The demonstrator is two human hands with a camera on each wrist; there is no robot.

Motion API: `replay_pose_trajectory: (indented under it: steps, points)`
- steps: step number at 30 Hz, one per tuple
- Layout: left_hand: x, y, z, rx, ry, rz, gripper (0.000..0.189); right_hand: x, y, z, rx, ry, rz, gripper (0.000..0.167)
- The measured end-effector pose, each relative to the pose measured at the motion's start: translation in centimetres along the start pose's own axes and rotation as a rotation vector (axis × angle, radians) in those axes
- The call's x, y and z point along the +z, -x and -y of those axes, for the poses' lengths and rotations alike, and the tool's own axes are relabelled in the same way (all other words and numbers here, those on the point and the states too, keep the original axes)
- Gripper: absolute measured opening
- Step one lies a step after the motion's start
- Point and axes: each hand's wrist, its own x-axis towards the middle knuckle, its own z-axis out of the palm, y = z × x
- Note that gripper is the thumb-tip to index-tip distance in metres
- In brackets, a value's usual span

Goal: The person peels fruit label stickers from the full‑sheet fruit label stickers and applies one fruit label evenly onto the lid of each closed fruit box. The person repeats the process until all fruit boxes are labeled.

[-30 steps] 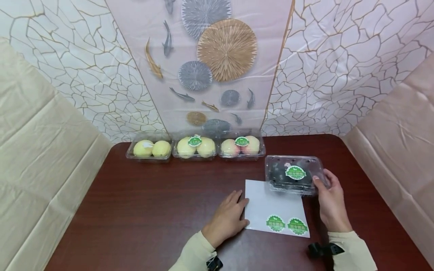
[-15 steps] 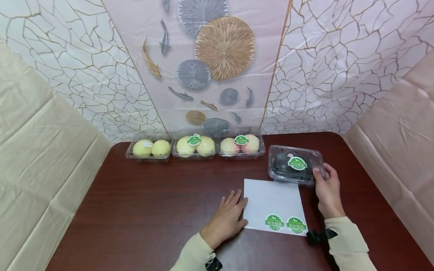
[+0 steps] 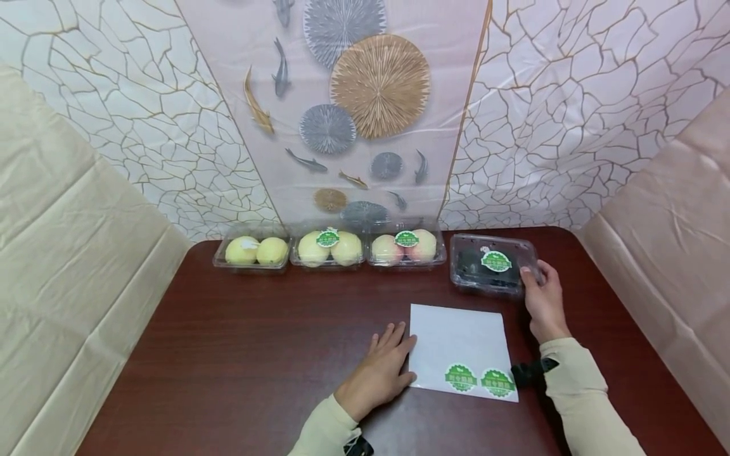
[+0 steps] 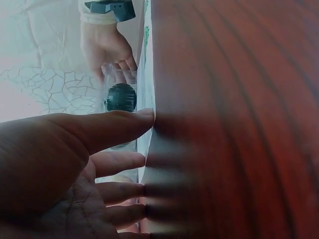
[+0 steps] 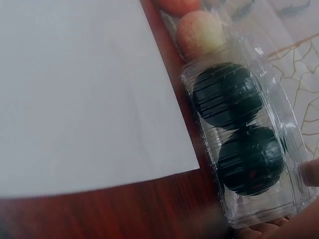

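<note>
My right hand (image 3: 544, 303) grips the right end of a clear plastic fruit box (image 3: 464, 282), thumb on the lid and fingers at the side. A round green-and-white sticker (image 3: 496, 261) is on its lid. Two dark green round fruits (image 5: 227, 95) show through the ribbed plastic in the right wrist view. My left hand (image 3: 377, 373) lies on the table with fingers spread, thumb and fingertips at the left edge of a white sticker sheet (image 3: 453, 335). Two green round stickers (image 3: 461, 377) sit along the sheet's near edge.
Along the back of the brown table (image 3: 228, 348) stand a box of yellow fruit (image 3: 271, 251), a second yellow-fruit box (image 3: 313, 248) and a box of pinkish fruit (image 3: 388, 249). A patterned cloth (image 3: 525, 126) hangs behind; beige cloth walls (image 3: 656, 234) flank both sides.
My right hand has carried the dark-fruit box away from me, off the sheet's far edge, to beside the pinkish-fruit box. The left hand has stayed at the sheet.
</note>
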Motion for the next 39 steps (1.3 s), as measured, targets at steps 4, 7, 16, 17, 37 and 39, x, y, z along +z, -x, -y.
replay_pose_trajectory:
  steps: [4, 7, 16, 17, 37, 39]
  points:
    - [-0.1, 0.0, 0.3, -0.003, 0.019, 0.003, 0.063, 0.5, -0.6, 0.3, 0.007, 0.017, 0.006, 0.067]
    - [0.0, 0.0, 0.4, -0.008, 0.008, 0.006, 0.064, 0.6, -1.1, 0.5, 0.021, 0.02, 0.017, 0.068]
    - [0.2, 0.1, -0.2, -0.004, -0.06, -0.017, 0.064, 1.2, -2.4, 0.7, -0.007, 0.023, -0.006, 0.067]
    - [0.2, 0.1, -0.2, -0.002, -0.06, -0.023, 0.064, 1.3, -2.6, 0.7, -0.012, 0.022, -0.006, 0.067]
    - [1.4, 0.4, 0.0, 0.025, -0.065, -0.099, 0.072, 1.2, -6.0, 2.0, -0.144, 0.353, 0.07, 0.073]
    - [1.4, 0.7, 0.2, 0.037, -0.042, -0.103, 0.066, 1.1, -5.9, 2.2, -0.138, 0.369, 0.094, 0.076]
